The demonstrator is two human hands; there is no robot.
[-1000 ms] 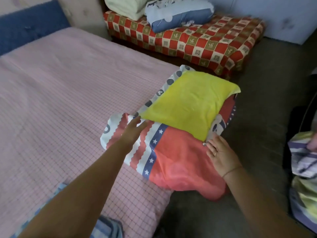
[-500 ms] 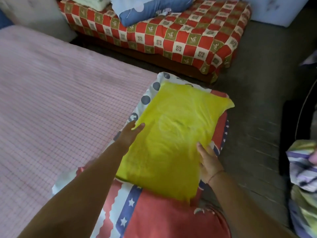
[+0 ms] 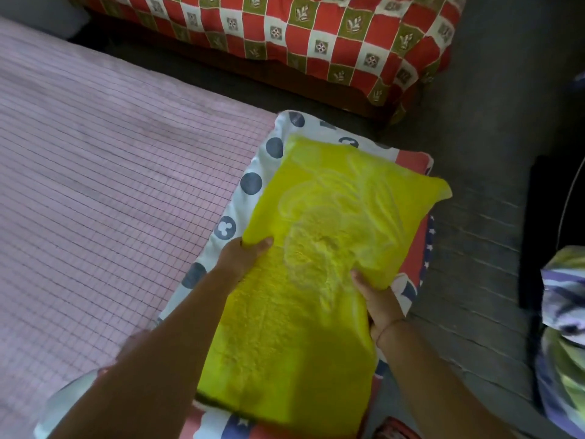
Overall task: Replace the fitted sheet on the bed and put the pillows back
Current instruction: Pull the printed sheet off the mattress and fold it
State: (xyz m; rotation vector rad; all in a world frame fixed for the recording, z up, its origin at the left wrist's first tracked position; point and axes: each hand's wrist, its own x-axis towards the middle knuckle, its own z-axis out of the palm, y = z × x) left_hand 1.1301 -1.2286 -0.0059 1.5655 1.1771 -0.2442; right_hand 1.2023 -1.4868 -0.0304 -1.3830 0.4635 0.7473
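Note:
A fluffy yellow pillow (image 3: 319,248) lies on a folded patterned sheet (image 3: 250,182), white with dark dots and red with starred blue stripes, at the bed's right edge. My left hand (image 3: 243,255) grips the pillow's left edge, thumb on top. On the pillow's right edge, my right hand (image 3: 378,299) holds on with its fingers tucked under the fabric. The bed (image 3: 110,185) is covered in a pink checked sheet.
A low couch with a red, white and olive checked cover (image 3: 316,36) stands across a narrow dark floor gap (image 3: 474,217). Striped purple and green bedding (image 3: 563,337) sits at the right edge.
My head has moved closer and lower over the pillow. Both hands have shifted from resting on the patterned sheet to gripping the yellow pillow's two sides.

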